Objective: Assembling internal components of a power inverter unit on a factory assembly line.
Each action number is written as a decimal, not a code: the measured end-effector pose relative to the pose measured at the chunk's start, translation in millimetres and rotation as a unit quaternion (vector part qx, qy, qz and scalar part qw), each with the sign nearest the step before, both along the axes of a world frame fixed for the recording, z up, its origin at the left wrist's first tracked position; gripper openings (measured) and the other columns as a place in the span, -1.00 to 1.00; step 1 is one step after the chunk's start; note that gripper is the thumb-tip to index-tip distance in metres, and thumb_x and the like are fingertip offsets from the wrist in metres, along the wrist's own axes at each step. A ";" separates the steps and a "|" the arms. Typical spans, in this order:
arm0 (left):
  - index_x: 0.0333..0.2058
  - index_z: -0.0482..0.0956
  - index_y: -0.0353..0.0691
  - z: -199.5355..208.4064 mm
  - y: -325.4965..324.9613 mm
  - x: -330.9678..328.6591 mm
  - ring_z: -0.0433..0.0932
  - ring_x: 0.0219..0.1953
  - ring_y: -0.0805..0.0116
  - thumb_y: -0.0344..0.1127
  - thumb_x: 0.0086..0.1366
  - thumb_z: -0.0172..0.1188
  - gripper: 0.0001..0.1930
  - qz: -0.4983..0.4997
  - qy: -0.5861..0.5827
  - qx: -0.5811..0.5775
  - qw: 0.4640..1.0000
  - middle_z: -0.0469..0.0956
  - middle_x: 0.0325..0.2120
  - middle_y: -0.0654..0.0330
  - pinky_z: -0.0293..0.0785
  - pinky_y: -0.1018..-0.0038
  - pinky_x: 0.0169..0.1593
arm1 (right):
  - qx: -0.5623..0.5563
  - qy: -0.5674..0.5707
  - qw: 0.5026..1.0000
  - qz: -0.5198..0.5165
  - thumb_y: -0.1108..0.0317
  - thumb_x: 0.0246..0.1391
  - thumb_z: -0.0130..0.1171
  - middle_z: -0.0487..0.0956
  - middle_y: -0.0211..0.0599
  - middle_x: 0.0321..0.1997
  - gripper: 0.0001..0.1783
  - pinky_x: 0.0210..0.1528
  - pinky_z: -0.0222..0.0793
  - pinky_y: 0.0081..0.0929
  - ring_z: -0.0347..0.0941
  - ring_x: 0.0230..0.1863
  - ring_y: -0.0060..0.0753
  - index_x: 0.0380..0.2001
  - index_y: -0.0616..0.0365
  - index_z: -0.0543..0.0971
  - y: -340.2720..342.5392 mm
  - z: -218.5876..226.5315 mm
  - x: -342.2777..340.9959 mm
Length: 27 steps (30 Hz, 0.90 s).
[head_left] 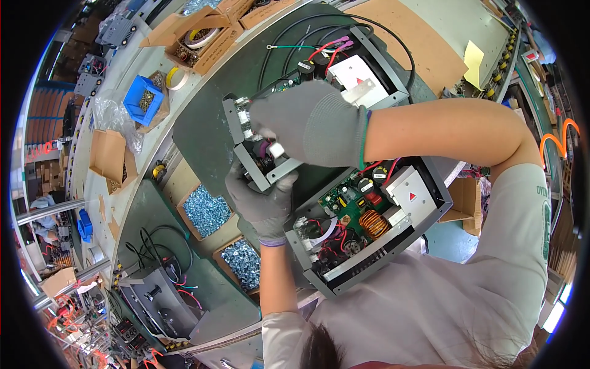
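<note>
A grey metal chassis (261,182) with wires and parts inside lies on the dark green mat, partly hidden by my hands. My left hand (264,206), in a grey glove, is closed on the near corner of its end panel. Over the chassis, my gloved right hand (313,126) bends its fingers down among the parts by a white piece (276,150); what they pinch is hidden. A second open chassis (369,264) sits nearest my body, showing a green circuit board (334,200), a copper coil (373,224) and a white plate (410,195).
Two boxes of small shiny metal parts (207,211) (241,263) stand left of my left forearm. Another metal unit (161,301) with cables is at lower left. A blue bin (142,100) and tape roll (177,79) lie farther left. A black cable (399,43) loops behind the chassis.
</note>
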<state>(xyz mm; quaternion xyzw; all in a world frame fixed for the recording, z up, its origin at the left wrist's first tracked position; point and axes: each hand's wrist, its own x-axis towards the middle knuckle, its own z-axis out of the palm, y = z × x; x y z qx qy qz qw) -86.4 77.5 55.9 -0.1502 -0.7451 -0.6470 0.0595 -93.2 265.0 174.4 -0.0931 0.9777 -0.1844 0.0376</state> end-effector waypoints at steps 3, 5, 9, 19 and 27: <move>0.13 0.31 -0.46 10.5 -12.7 -1.2 0.52 0.02 0.17 0.31 -0.07 0.52 0.05 -0.011 0.035 -0.100 0.994 0.45 0.02 -0.03 0.48 0.29 0.07 | -0.066 0.184 0.980 -0.039 0.24 0.07 0.27 0.65 -0.16 -0.31 -0.72 -0.24 0.54 -0.17 0.65 -0.25 -0.06 -0.15 0.04 0.57 6.3 5.1 -2.3; 0.13 0.31 -0.46 34.5 -19.1 7.4 0.51 0.02 0.17 0.30 0.01 0.47 0.00 0.032 0.092 -0.147 0.984 0.45 0.01 -0.03 0.47 0.30 0.05 | -0.109 0.253 0.961 -0.029 0.20 0.10 0.26 0.64 -0.19 -0.31 -0.73 -0.27 0.53 -0.17 0.64 -0.26 -0.05 -0.15 0.01 0.56 6.0 15.1 -3.0; -0.06 0.51 -0.42 103.6 -16.2 28.5 0.51 -0.21 0.29 0.12 0.33 0.24 -0.41 0.038 0.034 -0.075 0.996 0.56 -0.25 0.09 0.44 0.38 -0.09 | -0.163 0.359 0.919 0.004 0.23 0.13 0.22 0.60 -0.33 -0.32 -0.81 -0.36 0.47 -0.26 0.60 -0.31 -0.16 -0.18 -0.05 0.56 -15.6 32.1 7.2; -0.06 0.58 -0.28 149.6 5.1 61.2 0.35 -0.47 0.63 -0.03 0.43 0.19 -0.61 -0.025 -0.124 0.278 0.952 0.50 -0.48 0.36 0.25 0.62 -0.37 | -0.203 0.417 0.885 0.046 0.22 0.21 0.15 0.58 -0.26 -0.31 -0.83 -0.34 0.47 -0.26 0.57 -0.30 -0.08 -0.18 -0.02 0.57 -49.7 50.1 43.1; -0.01 0.46 -0.23 138.3 8.2 78.0 0.47 -0.26 0.55 -0.01 0.43 0.18 -0.60 -0.003 -0.009 0.316 0.949 0.57 -0.27 0.28 0.41 0.54 -0.15 | -0.268 0.385 0.882 0.055 0.32 0.09 0.20 0.58 -0.25 -0.30 -0.83 -0.29 0.50 -0.20 0.58 -0.28 -0.05 -0.21 0.01 0.57 -50.2 63.9 71.0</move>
